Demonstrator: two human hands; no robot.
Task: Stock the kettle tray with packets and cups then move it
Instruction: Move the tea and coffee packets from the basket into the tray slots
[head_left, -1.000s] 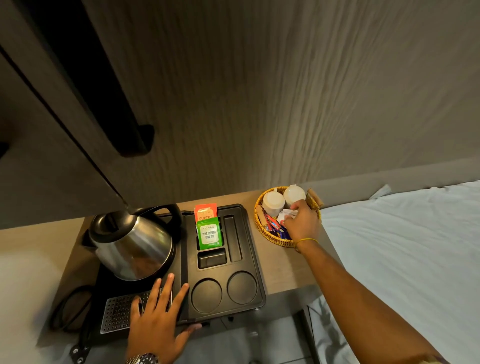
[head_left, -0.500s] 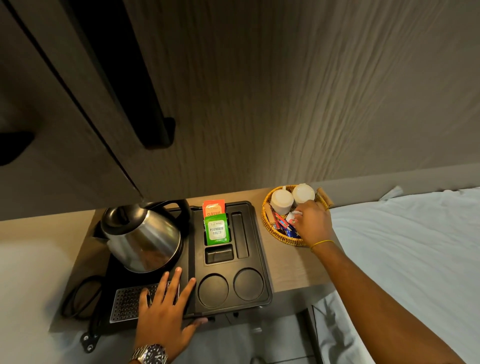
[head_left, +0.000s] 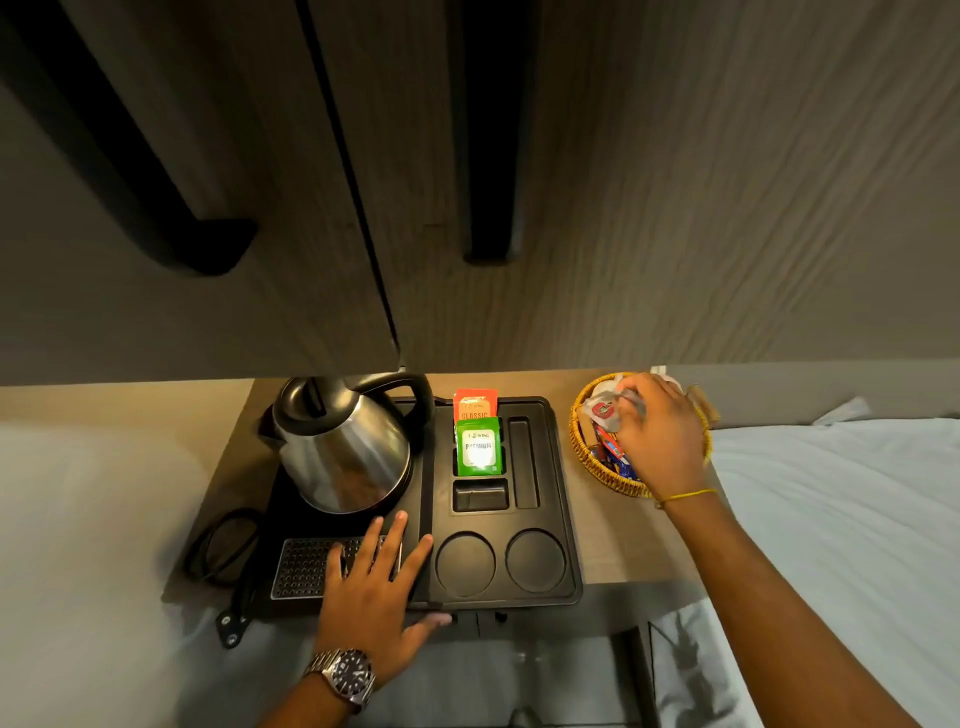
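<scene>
In the head view, the right hand (head_left: 660, 436) is seen reaching into the round woven wicker basket (head_left: 587, 457), which stands on the wooden shelf (head_left: 618, 540) just to the right of the black plastic kettle tray (head_left: 561, 499). Its fingers (head_left: 631, 397) are curled round a small pale sachet with a red mark (head_left: 602, 413), which is pinched at the far left side of the basket; how firmly it is held cannot be told, as the fingertips are blurred. Below those fingers, loose red and blue packets (head_left: 610, 452) lie in the basket. The cups are hidden under the hand.

The left hand (head_left: 374, 587) is laid flat and spread on the near edge of the tray, over the metal drip grille (head_left: 306, 566), with nothing gripped; it is judged to be steadying the tray.

The coming move is judged to turn on one relation: the tray's free slots lie to the left of the right fingers and nearer to the person. A long narrow slot (head_left: 524, 462) runs away from the person, closest to the basket; a small square recess (head_left: 480, 496) and two round cup wells (head_left: 501, 564) are empty. An orange packet (head_left: 475, 405) and a green packet (head_left: 479, 449) already stand upright beside the steel kettle (head_left: 343, 447). The right hand is much the nearer.
</scene>
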